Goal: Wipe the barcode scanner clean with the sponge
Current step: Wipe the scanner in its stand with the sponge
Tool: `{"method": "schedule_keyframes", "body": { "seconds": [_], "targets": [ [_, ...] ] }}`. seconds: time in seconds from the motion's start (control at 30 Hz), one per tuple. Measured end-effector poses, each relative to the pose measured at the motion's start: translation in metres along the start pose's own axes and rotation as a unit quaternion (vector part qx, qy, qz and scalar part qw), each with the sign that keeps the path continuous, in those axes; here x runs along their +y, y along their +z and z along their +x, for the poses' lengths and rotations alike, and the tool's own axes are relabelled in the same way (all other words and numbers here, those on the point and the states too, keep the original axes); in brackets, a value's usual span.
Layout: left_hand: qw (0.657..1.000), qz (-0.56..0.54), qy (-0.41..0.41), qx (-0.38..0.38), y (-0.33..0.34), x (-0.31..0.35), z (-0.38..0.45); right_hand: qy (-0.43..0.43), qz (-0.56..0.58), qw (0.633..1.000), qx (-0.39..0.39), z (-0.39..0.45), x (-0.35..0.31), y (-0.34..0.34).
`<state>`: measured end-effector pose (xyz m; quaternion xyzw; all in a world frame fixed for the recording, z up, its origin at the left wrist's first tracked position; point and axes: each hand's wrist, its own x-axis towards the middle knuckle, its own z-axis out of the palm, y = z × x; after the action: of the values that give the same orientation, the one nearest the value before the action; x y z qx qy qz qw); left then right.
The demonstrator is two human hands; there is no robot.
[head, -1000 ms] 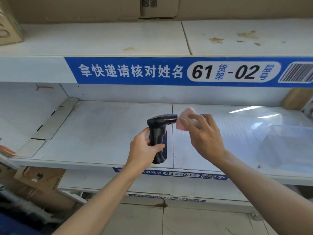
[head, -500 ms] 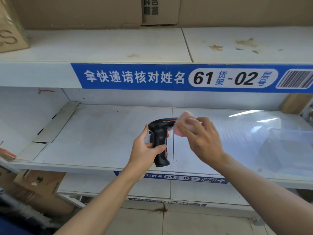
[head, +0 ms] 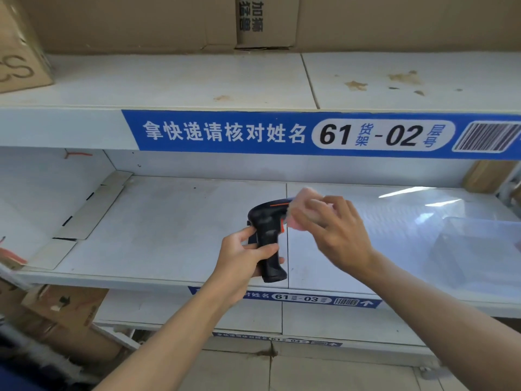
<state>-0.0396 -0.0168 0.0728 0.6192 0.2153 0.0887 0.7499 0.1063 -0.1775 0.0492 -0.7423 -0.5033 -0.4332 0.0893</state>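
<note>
A black pistol-shaped barcode scanner with orange trim stands upright in the air above the middle shelf. My left hand is closed around its handle. My right hand grips a pink sponge and presses it against the scanner's head, covering the front of the head. The sponge and my right fingers look blurred.
A white shelf board lies behind the scanner, under a blue label strip. A clear plastic box sits on the shelf at the right. Cardboard boxes stand on the upper shelf, another at lower left.
My right hand has slid the sponge leftward over the top of the scanner head. My left hand has shifted its grip slightly on the handle. The view has tilted up a little.
</note>
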Motion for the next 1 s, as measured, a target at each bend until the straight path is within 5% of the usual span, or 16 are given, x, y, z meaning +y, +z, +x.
{"method": "schedule_keyframes", "body": {
  "seconds": [0.13,0.33,0.5,0.73,1.0],
  "targets": [
    [1.000,0.005,0.006,-0.003,-0.005,0.000,0.001,0.047,0.001,0.999,0.002,-0.003,0.005,-0.010],
    [0.997,0.074,0.034,0.005,0.001,-0.005,0.001,-0.006,0.064,0.994,0.090,0.027,-0.022,-0.022],
    [0.978,0.178,0.106,0.011,0.003,-0.005,-0.004,-0.051,0.079,0.995,0.042,0.025,-0.024,-0.022],
    [0.954,0.262,0.126,0.070,-0.011,-0.010,-0.005,0.092,0.093,0.991,-0.034,0.018,-0.011,-0.038],
    [0.872,0.402,0.268,0.072,-0.007,-0.011,-0.008,-0.051,0.137,0.989,-0.001,0.031,-0.032,-0.051]
  ]
}}
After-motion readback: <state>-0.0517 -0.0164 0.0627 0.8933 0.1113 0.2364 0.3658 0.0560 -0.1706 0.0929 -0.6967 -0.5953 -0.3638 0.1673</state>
